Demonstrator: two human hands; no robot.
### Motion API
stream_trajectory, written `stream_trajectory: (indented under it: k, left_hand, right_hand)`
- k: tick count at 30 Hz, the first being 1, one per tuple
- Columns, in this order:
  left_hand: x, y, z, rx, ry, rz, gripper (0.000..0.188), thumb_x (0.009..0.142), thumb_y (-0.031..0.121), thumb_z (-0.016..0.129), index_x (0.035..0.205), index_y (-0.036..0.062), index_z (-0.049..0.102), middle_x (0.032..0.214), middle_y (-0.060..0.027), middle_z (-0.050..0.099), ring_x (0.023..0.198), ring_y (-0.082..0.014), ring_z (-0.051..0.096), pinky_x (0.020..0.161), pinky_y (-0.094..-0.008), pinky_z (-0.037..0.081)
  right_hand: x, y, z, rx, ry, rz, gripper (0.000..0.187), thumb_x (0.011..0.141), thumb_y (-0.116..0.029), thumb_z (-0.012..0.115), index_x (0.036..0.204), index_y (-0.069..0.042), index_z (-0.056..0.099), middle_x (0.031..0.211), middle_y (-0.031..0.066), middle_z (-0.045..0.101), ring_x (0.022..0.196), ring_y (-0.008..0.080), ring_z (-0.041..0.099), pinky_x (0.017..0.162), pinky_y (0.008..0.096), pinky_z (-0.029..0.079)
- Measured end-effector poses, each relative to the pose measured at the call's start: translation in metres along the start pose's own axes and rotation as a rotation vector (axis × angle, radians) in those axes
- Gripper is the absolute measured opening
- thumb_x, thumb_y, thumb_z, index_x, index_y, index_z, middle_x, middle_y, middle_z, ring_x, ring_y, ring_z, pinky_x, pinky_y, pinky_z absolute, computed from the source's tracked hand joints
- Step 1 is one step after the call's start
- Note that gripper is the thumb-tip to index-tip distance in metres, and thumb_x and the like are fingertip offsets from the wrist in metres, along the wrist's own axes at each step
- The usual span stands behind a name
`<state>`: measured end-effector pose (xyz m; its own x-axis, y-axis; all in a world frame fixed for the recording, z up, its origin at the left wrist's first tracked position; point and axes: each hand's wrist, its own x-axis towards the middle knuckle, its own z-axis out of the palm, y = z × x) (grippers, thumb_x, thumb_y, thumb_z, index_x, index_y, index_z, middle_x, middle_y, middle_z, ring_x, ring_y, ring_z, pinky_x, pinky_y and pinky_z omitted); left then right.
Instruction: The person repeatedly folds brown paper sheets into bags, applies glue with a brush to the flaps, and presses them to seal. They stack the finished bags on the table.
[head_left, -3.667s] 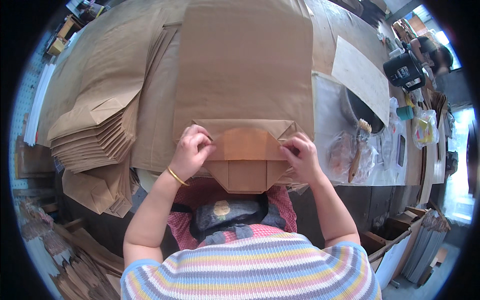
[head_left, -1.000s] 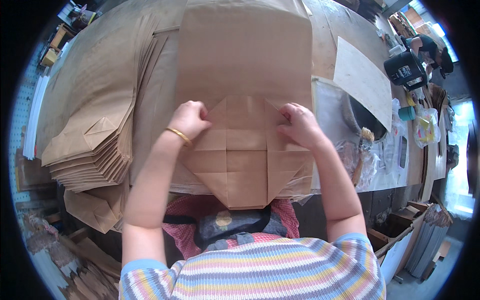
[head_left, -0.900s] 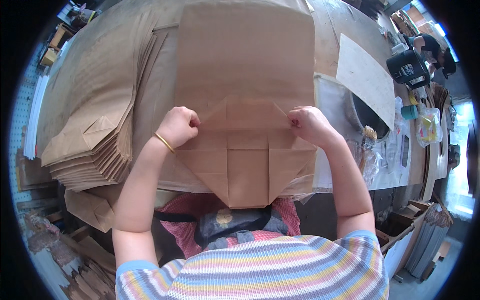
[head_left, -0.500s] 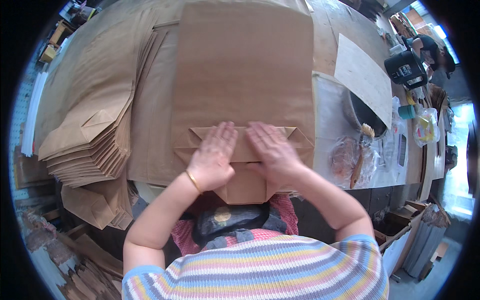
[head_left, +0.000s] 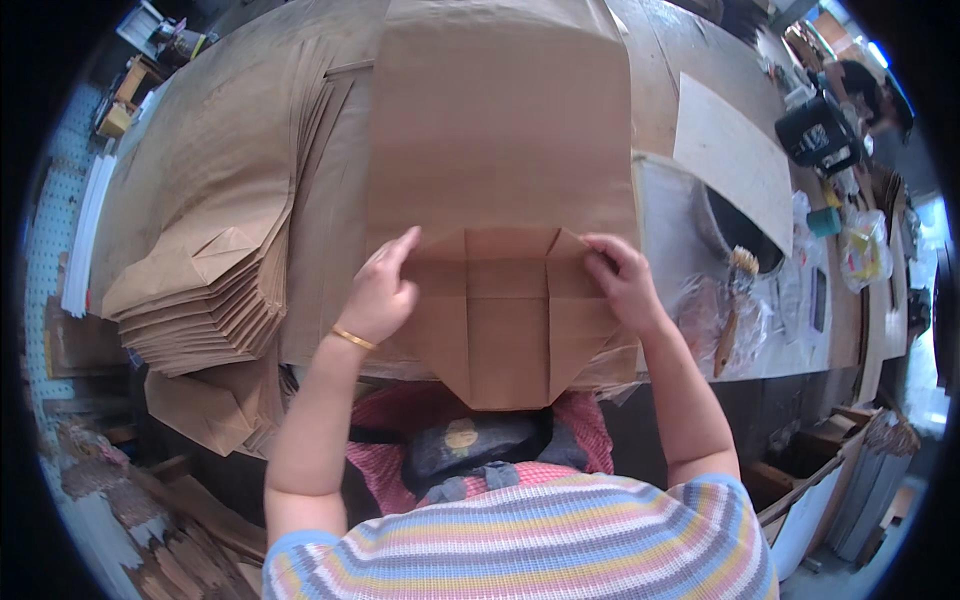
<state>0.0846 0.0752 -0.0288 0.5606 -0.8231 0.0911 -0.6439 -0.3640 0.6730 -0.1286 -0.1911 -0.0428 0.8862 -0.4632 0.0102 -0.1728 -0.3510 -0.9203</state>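
Apparently, left hand (head_left: pixel 384 300) half-open by the paper bag (head_left: pixel 508 335), right hand (head_left: pixel 624 283) nearly closed at its edge, any hold unclear.

The left hand (head_left: pixel 385 290) is at the left side of the paper bag (head_left: pixel 508 340), its index finger (head_left: pixel 410 241) stretched out away from the body and its thumb (head_left: pixel 404 296) held apart from it. The right hand (head_left: pixel 622 278) is at the bag's right side, fingers (head_left: pixel 598 241) bent inward toward the flap, thumb just beside them; whether they grip the paper is hard to tell. Both elbows bend on the bag's near side, and the left forearm (head_left: pixel 325 420) and right forearm (head_left: pixel 690 405) slant inward toward it. The torso (head_left: pixel 520 545) faces the bag's near end.
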Motion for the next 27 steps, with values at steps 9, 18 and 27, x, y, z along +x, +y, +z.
stream_trajectory:
  k: [9, 18, 27]
  left_hand:
    - [0.033, 0.027, 0.053, -0.027, 0.385, 0.036, 0.04, 0.072, 0.015, 0.08, 0.107, 0.0021, 0.062, 0.094, -0.0147, 0.068, 0.085, -0.0324, 0.066, 0.076, -0.0391, 0.054]
    - [0.027, 0.004, 0.012, -0.579, -0.115, 0.081, 0.035, 0.083, 0.01, 0.045, 0.108, 0.0007, 0.068, 0.094, -0.0125, 0.07, 0.09, -0.0163, 0.065, 0.082, -0.0308, 0.052]
    - [0.097, 0.007, 0.034, -0.104, -0.147, -0.22, 0.031, 0.069, -0.002, 0.05, 0.096, -0.0032, 0.065, 0.087, -0.0156, 0.068, 0.08, -0.0244, 0.065, 0.076, -0.0348, 0.052]
  right_hand:
    - [0.003, -0.005, 0.009, -0.088, 0.277, -0.234, 0.021, 0.081, -0.001, 0.065, 0.101, -0.003, 0.066, 0.095, 0.0138, 0.065, 0.091, 0.0272, 0.061, 0.079, 0.035, 0.05]
    - [0.026, -0.069, 0.112, -0.144, 0.108, -0.344, 0.012, 0.08, -0.014, 0.066, 0.083, -0.003, 0.062, 0.08, 0.0156, 0.065, 0.075, 0.0335, 0.064, 0.066, 0.0427, 0.053]
    - [0.009, -0.076, 0.117, -0.51, 0.08, -0.517, 0.013, 0.072, -0.012, 0.069, 0.071, -0.008, 0.058, 0.067, 0.0085, 0.059, 0.065, 0.0275, 0.061, 0.058, 0.0382, 0.051]
